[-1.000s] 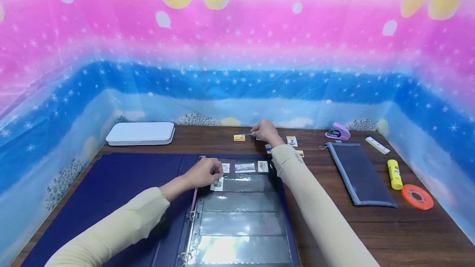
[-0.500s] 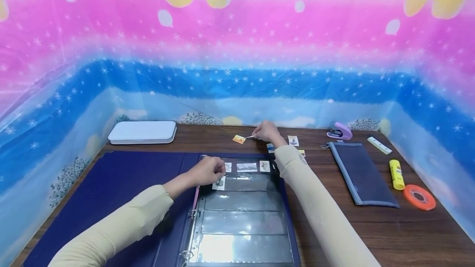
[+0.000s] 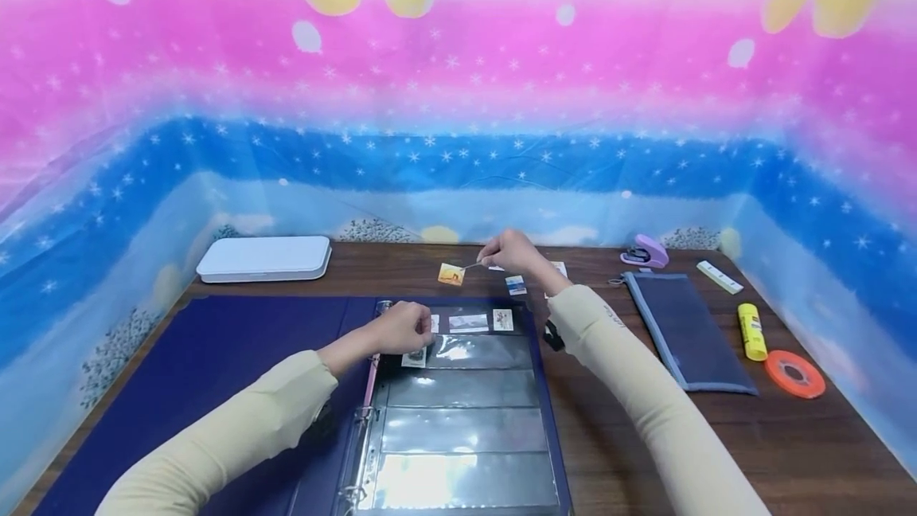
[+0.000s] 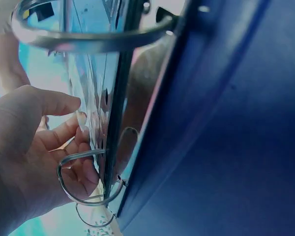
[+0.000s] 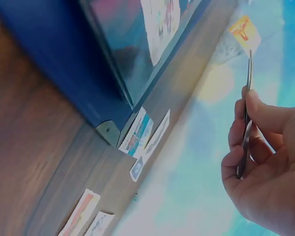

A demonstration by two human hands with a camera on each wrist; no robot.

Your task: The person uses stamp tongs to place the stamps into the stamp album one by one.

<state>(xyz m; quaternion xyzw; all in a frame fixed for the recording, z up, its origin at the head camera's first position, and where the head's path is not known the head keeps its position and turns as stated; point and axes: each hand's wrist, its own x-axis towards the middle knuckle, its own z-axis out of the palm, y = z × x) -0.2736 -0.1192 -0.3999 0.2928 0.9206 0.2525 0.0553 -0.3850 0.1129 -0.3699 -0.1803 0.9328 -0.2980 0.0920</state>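
Note:
My right hand holds metal tweezers whose tips grip an orange and yellow stamp, raised above the table in the right wrist view. Over the upper left of a clear pocket page, my left hand pinches the film of a pocket between thumb and fingers; the left wrist view shows the fingertips at the page's edge. Just below that hand lies a small pale stamp. Other stamps sit in the top row, among them a pale stamp. The page is in an open navy ring binder.
Loose stamps, one of them blue and white, lie behind the binder. A white case stands at back left. To the right are a purple hole punch, a mesh zip pouch, a glue stick and an orange tape roll.
The orange and yellow stamp has come up off the table in the tweezers and turned, moving slightly nearer the binder. The right forearm has swung a little rightward; the left hand stays in place.

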